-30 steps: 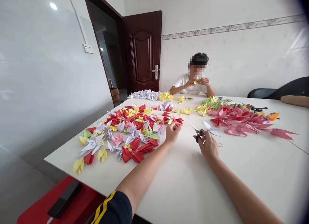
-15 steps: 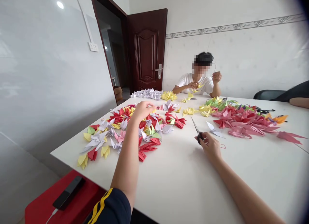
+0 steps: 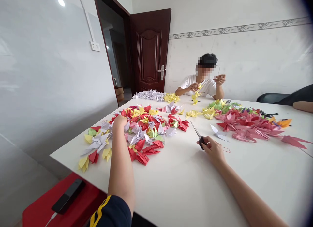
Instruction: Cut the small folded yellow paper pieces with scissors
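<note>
My right hand (image 3: 213, 150) is closed round the black handles of a pair of scissors (image 3: 197, 133), whose metal blades point away and to the left, low over the table. Over the left part of the paper crane pile (image 3: 149, 126) is my left hand (image 3: 120, 124); its fingers are hidden behind its back, so what they touch does not show. Red, white, yellow, pink and green folded cranes make up this pile. A single white paper crane (image 3: 219, 133) lies just beyond my right hand, and a pink paper clip (image 3: 226, 150) is beside that wrist.
A pink crane heap (image 3: 251, 124) covers the right side of the white table (image 3: 186, 188). Across from me a person (image 3: 207, 85) holds yellow cranes. White cranes (image 3: 149, 95) lie at the far edge. A red stool (image 3: 36, 204) with a black device (image 3: 68, 196) stands at lower left.
My left hand has moved left and down over the crane pile. My right hand stays nearly in place with the scissors. The person opposite has shifted their yellow cranes slightly.
</note>
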The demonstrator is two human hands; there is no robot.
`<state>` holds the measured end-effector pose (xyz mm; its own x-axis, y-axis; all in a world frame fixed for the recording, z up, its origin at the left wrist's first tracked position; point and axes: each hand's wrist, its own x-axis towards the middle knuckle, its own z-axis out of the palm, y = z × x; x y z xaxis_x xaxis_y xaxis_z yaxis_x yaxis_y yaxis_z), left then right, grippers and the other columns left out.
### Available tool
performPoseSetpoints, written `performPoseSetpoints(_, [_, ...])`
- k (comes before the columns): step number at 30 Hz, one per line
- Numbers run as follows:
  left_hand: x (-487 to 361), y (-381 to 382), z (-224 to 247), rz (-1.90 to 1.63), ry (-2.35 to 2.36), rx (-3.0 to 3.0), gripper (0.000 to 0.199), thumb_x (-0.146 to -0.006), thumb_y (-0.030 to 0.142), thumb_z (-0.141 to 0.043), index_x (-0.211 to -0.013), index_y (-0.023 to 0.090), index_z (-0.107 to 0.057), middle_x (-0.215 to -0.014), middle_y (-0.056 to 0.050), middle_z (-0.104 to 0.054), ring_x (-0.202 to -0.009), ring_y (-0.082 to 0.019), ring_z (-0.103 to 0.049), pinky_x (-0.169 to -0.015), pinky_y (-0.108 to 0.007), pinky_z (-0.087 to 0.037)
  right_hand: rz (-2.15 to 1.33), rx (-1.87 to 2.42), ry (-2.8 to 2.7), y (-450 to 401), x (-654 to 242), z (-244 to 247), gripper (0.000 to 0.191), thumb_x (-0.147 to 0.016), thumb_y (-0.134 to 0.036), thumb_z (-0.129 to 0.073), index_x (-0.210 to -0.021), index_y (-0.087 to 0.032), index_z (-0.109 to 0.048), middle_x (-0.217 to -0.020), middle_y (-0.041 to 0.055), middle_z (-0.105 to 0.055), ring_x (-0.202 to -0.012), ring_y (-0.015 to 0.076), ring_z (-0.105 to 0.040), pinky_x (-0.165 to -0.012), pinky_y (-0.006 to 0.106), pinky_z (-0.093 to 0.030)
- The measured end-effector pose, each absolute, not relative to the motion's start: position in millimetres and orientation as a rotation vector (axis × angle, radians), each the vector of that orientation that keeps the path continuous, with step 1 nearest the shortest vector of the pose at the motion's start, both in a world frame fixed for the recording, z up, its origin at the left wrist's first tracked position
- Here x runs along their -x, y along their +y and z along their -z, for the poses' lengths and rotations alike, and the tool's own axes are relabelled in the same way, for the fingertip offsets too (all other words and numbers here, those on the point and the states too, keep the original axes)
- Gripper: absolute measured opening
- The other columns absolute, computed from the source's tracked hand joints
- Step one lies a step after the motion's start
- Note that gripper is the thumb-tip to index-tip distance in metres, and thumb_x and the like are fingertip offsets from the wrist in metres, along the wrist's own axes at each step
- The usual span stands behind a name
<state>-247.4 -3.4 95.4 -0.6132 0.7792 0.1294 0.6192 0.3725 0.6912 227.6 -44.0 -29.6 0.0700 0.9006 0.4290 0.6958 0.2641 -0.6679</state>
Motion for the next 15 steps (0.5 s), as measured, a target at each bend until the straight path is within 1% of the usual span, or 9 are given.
performPoseSetpoints(2, [253.9, -2.5, -92.7, -0.977, 2.455, -1.254, 0.024, -0.067, 0.033, -0.075, -0.084, 0.019, -0.067, -0.088, -0.018, -0.071, -0.1, -0.036, -0.063, -0.081, -0.039, -0.045, -0.303, 1.488, -1.677, -44.3, -227.5, 29.3, 0.031, -0.079, -0.052, -0.059, -0.085, -0.022, -0.062, -0.059, 0.001, -0.06, -0.051, 0.0172, -0.052, -0.055, 0.028, -0.039])
performPoseSetpoints(4, [258.0, -1.9, -90.2, -0.969, 2.458, -1.225, 0.023, -0.064, 0.032, -0.077, -0.081, 0.019, -0.068, -0.081, -0.017, -0.071, -0.096, -0.037, -0.064, -0.079, -0.04, -0.046, -0.301, 1.493, -1.676, -44.2, -227.8, 29.8, 0.031, -0.079, -0.052, -0.059, -0.085, -0.022, -0.063, -0.06, 0.0013, -0.061, -0.051, 0.0172, -0.052, -0.055, 0.028, -0.039])
performPoseSetpoints(7, [258.4, -1.2, -87.2, -1.045, 2.403, -1.086, 0.025, -0.054, 0.03, -0.082, -0.073, 0.02, -0.069, -0.068, -0.015, -0.069, -0.086, -0.038, -0.065, -0.074, -0.042, -0.047, -0.298, 1.503, -1.674, -44.0, -228.4, 30.9, 0.029, -0.079, -0.05, -0.059, -0.086, -0.022, -0.063, -0.059, 0.0009, -0.061, -0.05, 0.0171, -0.052, -0.054, 0.028, -0.04])
performPoseSetpoints(9, [254.8, -0.2, -85.6, -1.05, 2.375, -1.023, 0.028, -0.049, 0.03, -0.085, -0.069, 0.02, -0.068, -0.064, -0.014, -0.068, -0.082, -0.039, -0.066, -0.073, -0.044, -0.047, -0.292, 1.506, -1.673, -43.8, -228.4, 31.2, 0.028, -0.078, -0.049, -0.059, -0.086, -0.022, -0.063, -0.059, 0.0011, -0.062, -0.05, 0.0175, -0.053, -0.055, 0.029, -0.041])
performPoseSetpoints(12, [245.2, 2.2, -83.0, -1.078, 2.365, -0.968, 0.033, -0.048, 0.04, -0.086, -0.065, 0.021, -0.066, -0.066, -0.013, -0.069, -0.08, -0.039, -0.067, -0.074, -0.044, -0.048, -0.291, 1.515, -1.678, -43.8, -227.9, 30.7, 0.026, -0.077, -0.047, -0.059, -0.085, -0.023, -0.064, -0.059, 0.0016, -0.063, -0.052, 0.0188, -0.055, -0.055, 0.029, -0.042])
performPoseSetpoints(15, [234.0, 5.8, -80.1, -1.19, 2.231, -0.906, 0.039, -0.05, 0.049, -0.086, -0.065, 0.02, -0.064, -0.071, -0.015, -0.069, -0.083, -0.04, -0.068, -0.075, -0.045, -0.049, -0.301, 1.523, -1.684, -44.0, -227.7, 30.0, 0.026, -0.076, -0.047, -0.058, -0.085, -0.023, -0.064, -0.059, 0.0019, -0.063, -0.052, 0.0192, -0.055, -0.054, 0.029, -0.042])
